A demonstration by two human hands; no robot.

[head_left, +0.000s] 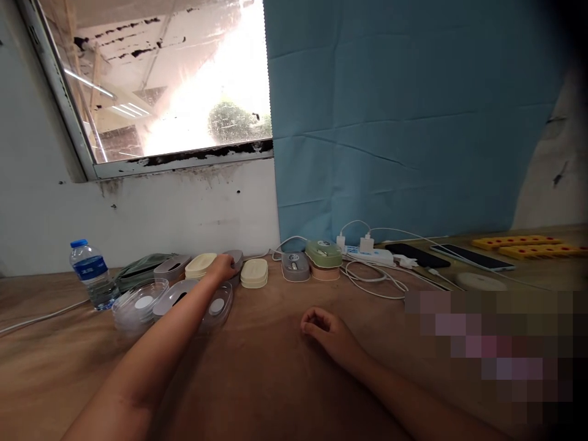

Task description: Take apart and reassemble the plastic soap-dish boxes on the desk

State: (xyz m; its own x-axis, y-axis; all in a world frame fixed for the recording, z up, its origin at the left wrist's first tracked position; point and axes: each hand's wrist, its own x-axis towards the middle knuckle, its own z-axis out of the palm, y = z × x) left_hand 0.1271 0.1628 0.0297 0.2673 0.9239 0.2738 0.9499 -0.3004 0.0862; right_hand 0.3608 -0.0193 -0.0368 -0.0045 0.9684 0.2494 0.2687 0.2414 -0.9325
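Note:
My left hand (222, 267) reaches to the back of the table, its fingers closed on the edge of a grey plastic container (237, 260). Beside it sit a stack of cream lids (255, 273), another cream stack (200, 266) and a mauve-grey container (171, 268). Under my left forearm lie clear plastic covers (142, 301), a pale grey lid (172, 295) and one more clear cover (219, 306). Nearer to me, my right hand (329, 334) rests on the wood with curled fingers and nothing visible in them.
A water bottle (94, 275) and a dark green pouch (142, 269) stand at left. Toward the wall are a closed grey box (295, 267), a green-lidded box (324, 255), a power strip (374, 255) with loose cables, two phones (473, 257) and yellow strips (517, 242). A pixelated patch covers the right.

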